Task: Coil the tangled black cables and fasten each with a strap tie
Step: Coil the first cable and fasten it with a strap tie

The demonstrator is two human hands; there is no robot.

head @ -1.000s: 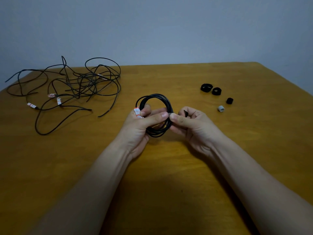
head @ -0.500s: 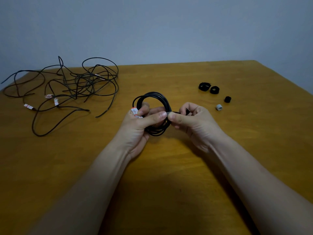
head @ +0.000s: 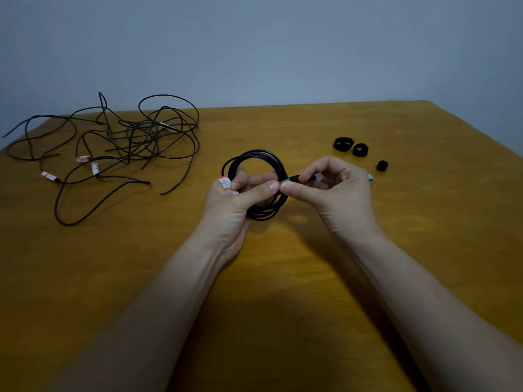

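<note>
Rightward, the right hand (head: pixel 339 193) has drawn the thin black-and-grey strap tie (head: pixel 294 179) out from the coil's edge, and it now runs straight between both thumbs.
The left hand (head: pixel 235 205) grips the round coil of black cable (head: pixel 256 154) at the middle of the brown wooden table (head: pixel 283 292), thumb and curled fingers pinching its right side. The right thumb and forefinger pinch the strap, the other fingers arched clear. To fasten well, keep the left pinch firm so the loops stay stacked, then wrap snugly. The tangled heap of black cables (head: pixel 127 142) waits far left; rolled black spare straps (head: pixel 343 144) lie right.
</note>
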